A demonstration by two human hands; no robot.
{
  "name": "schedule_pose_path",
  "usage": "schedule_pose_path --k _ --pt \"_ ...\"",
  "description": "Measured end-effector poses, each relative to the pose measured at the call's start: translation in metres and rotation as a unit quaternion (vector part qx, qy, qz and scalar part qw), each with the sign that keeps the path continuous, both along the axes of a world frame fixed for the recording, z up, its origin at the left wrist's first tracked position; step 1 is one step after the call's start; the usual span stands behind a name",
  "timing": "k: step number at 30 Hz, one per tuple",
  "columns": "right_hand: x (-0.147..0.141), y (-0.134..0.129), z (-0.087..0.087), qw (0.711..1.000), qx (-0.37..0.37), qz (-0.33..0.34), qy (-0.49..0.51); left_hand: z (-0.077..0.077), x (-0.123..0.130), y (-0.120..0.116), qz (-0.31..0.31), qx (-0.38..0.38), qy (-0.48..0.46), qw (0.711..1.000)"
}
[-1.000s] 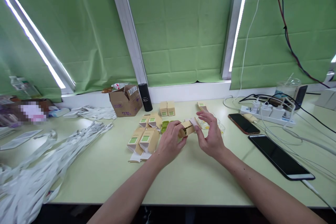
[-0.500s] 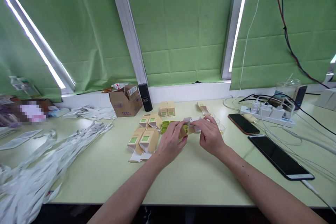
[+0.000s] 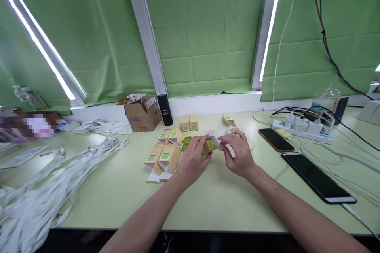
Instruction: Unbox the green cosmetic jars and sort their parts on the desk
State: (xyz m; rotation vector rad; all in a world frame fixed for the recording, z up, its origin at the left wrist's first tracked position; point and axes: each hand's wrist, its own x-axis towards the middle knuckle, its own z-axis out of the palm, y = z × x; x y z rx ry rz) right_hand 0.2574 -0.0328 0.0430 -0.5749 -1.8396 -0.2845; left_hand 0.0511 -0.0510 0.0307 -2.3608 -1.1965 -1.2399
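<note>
My left hand (image 3: pixel 192 159) is wrapped round a small kraft box (image 3: pixel 205 149) that lies on its side. Its open end faces right, and green items (image 3: pixel 210 144) show at the opening. My right hand (image 3: pixel 239 153) pinches a white flap (image 3: pixel 216 139) at that end between thumb and fingers. More green pieces (image 3: pixel 187 141) lie just behind my left hand. To its left stand several kraft boxes (image 3: pixel 169 156) with green labels and open white flaps. Two closed boxes (image 3: pixel 189 122) stand side by side farther back.
A flattened kraft box (image 3: pixel 230 122) and clear plastic pieces (image 3: pixel 250 144) lie behind my right hand. At right are two phones (image 3: pixel 317 177), a power strip (image 3: pixel 303 129) and cables. At left are white strips (image 3: pixel 59 182), a carton (image 3: pixel 143 114) and a black cylinder (image 3: pixel 164 110).
The box's open end now shows more of the green items, with its flaps spread wider. My right fingers have shifted slightly at the flap. My left hand keeps its hold.
</note>
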Motion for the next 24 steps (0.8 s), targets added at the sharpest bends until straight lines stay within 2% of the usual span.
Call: schedule_pose_path --k 4,10,18,21,24 --pt "-0.002 0.0 -0.003 0.999 -0.025 -0.006 -0.029 0.001 -0.001 -0.001 0.018 0.025 0.003 1.0" --pt "-0.006 -0.001 -0.007 0.992 -0.113 -0.033 -0.046 0.0 -0.002 0.0 0.03 0.049 0.031 0.998" --pt "-0.016 -0.001 -0.011 0.961 -0.275 -0.021 0.038 0.007 0.001 -0.005 0.012 0.107 0.12 0.987" --pt "-0.02 0.0 -0.013 0.952 -0.298 0.006 0.069 0.007 0.001 -0.006 0.014 0.109 0.153 0.982" --pt "-0.021 -0.001 -0.014 0.946 -0.299 0.036 0.12 0.007 0.001 -0.006 0.024 0.106 0.147 0.983"
